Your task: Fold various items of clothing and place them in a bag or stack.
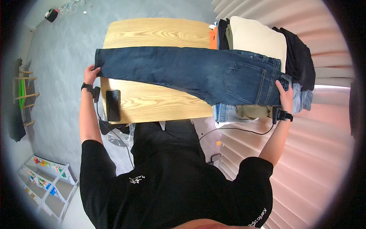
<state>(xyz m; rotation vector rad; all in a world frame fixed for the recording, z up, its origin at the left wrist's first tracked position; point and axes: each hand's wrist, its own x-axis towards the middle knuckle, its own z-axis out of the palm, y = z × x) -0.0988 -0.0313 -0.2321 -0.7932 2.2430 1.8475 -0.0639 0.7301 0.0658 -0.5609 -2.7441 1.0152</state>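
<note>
A pair of dark blue jeans [167,68], folded lengthwise, stretches sideways across the wooden table [160,32] and over a clothes pile at its right. The leg hems are at the left and the waistband at the right, with a back pocket facing up. My left hand [91,74] grips the hem end at the table's left edge, thumb on top. At the waistband, my right hand [284,93] holds the jeans with its thumb above and its fingers mostly hidden beneath. Both arms are spread wide.
A black phone [113,105] lies on the table near my left wrist. Folded clothes, including a cream garment [259,36] and a black one [301,57], are heaped at the right. Cables run from both wrist devices. Pale curtains [259,141] hang at the right; a shelf [49,183] stands lower left.
</note>
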